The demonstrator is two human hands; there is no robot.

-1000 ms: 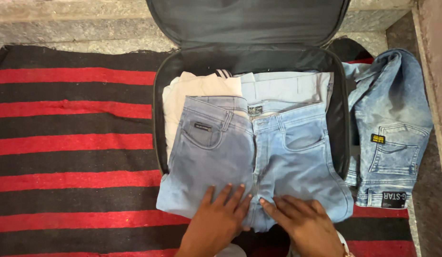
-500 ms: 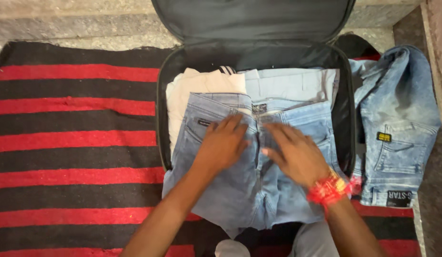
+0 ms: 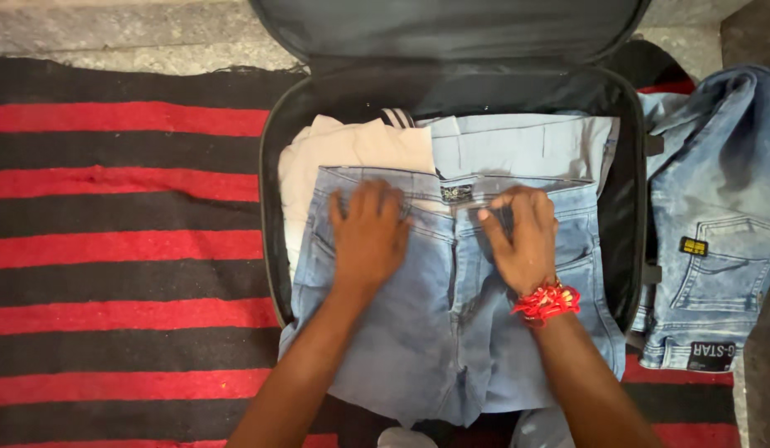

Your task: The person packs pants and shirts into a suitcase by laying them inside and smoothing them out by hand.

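Head view: cream garment (image 3: 343, 149) beside folded jeans (image 3: 451, 315); suitcase (image 3: 273, 207).

Tight inside, roomy on the left

We've got open striped rug (image 3: 119, 249) across the frame's left; the suitcase (image 3: 273, 216) is stuffed with folded clothes, its lid (image 3: 451, 25) blocks the top, spare jeans (image 3: 717, 249) crowd the right.

Striped rug (image 3: 119, 249), second jeans (image 3: 717, 241) aside.
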